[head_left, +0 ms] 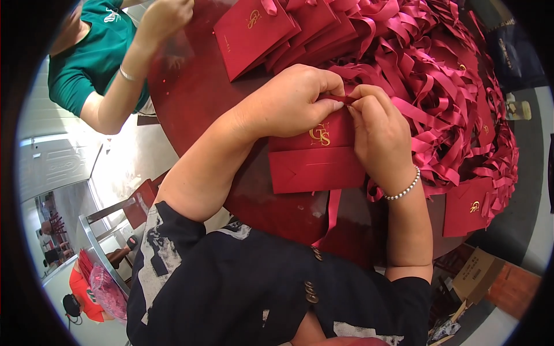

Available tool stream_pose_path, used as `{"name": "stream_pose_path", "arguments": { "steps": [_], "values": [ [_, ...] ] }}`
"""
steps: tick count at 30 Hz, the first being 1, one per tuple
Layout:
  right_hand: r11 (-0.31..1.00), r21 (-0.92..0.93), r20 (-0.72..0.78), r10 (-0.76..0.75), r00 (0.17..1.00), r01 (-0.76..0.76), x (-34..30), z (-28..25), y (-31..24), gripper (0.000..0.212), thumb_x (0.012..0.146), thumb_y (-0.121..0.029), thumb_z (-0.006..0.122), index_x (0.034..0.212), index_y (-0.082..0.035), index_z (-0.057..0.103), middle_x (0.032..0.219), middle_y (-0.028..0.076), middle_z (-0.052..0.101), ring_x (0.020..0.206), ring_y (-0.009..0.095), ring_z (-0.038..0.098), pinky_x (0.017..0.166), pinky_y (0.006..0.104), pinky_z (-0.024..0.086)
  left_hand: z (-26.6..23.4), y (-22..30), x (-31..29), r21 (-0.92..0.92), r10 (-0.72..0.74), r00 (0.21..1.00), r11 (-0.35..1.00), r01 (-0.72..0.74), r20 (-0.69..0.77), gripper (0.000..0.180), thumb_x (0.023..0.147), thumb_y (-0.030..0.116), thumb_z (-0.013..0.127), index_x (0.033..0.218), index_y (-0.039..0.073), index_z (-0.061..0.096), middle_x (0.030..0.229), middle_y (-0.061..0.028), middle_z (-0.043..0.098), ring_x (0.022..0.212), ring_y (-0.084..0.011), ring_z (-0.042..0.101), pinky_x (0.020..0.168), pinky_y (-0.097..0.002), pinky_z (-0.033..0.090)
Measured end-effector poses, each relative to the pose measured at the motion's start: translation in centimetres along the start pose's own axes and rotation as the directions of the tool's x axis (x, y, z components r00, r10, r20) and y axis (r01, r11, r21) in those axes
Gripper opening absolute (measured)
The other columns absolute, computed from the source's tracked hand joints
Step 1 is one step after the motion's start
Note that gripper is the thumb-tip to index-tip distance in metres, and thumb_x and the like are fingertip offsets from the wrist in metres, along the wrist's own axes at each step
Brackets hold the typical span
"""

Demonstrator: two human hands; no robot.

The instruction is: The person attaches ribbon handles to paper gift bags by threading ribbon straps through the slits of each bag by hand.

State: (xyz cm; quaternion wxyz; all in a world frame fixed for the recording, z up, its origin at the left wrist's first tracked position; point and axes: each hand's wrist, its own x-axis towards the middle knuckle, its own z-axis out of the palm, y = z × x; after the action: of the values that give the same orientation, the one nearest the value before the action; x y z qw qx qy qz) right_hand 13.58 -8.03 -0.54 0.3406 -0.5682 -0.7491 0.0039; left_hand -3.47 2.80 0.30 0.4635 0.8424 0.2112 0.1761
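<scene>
A small red paper gift bag with gold lettering lies on the table in front of me, its folded bottom toward my body. At the bag's far edge, my left hand is closed, thumb and fingers pinching a narrow red ribbon. My right hand pinches the same ribbon just to the right, its fingertips close to the left thumb. Its palm side rests by the bag's right side. The fingers partly hide the ribbon and the bag's top. A loose pink-red ribbon tail hangs from the near side of the bag.
Several red bags with ribbon handles stand at the far side of the dark red round table. A large heap of ribboned bags fills the right. Across the table sits a person in a green shirt. A cardboard box is at lower right.
</scene>
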Motion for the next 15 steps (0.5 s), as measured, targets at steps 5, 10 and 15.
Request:
{"name": "stream_pose_path", "arguments": {
  "steps": [5,10,15],
  "values": [
    [0.976,-0.202,0.013,-0.078,0.997,0.079,0.00,0.19,-0.98,0.007,0.084,-0.002,0.056,0.090,-0.001,0.054,0.103,0.014,0.062,0.083,0.029,0.064,0.071,0.0378,0.053,0.57,-0.23,-0.20,0.075,0.129,0.988,0.990,-0.122,-0.084,0.011,0.086,0.003,0.066,0.094,-0.005,0.063,0.080,-0.0191,0.066,0.070,-0.0258,0.065,0.067,-0.0332,0.051],
    [0.985,-0.165,0.024,-0.054,0.998,0.058,-0.01,0.10,-0.61,0.009,0.083,-0.004,0.056,0.091,-0.001,0.054,0.104,0.014,0.061,0.084,0.029,0.064,0.072,0.0373,0.053,0.69,-0.23,-0.11,0.039,0.108,0.987,0.994,-0.104,-0.115,0.010,0.085,0.004,0.065,0.092,-0.003,0.065,0.079,-0.0202,0.066,0.071,-0.0328,0.065,0.066,-0.0375,0.051],
    [0.955,-0.279,-0.016,-0.107,0.994,0.098,-0.02,0.73,-1.19,0.009,0.083,-0.005,0.057,0.091,-0.001,0.055,0.106,0.014,0.061,0.084,0.028,0.064,0.071,0.0374,0.053,0.91,-0.01,-0.17,0.145,0.151,0.983,0.980,-0.135,-0.109,0.011,0.085,0.002,0.065,0.095,-0.004,0.064,0.080,-0.0190,0.067,0.071,-0.0292,0.066,0.066,-0.0336,0.051]
  ]
}}
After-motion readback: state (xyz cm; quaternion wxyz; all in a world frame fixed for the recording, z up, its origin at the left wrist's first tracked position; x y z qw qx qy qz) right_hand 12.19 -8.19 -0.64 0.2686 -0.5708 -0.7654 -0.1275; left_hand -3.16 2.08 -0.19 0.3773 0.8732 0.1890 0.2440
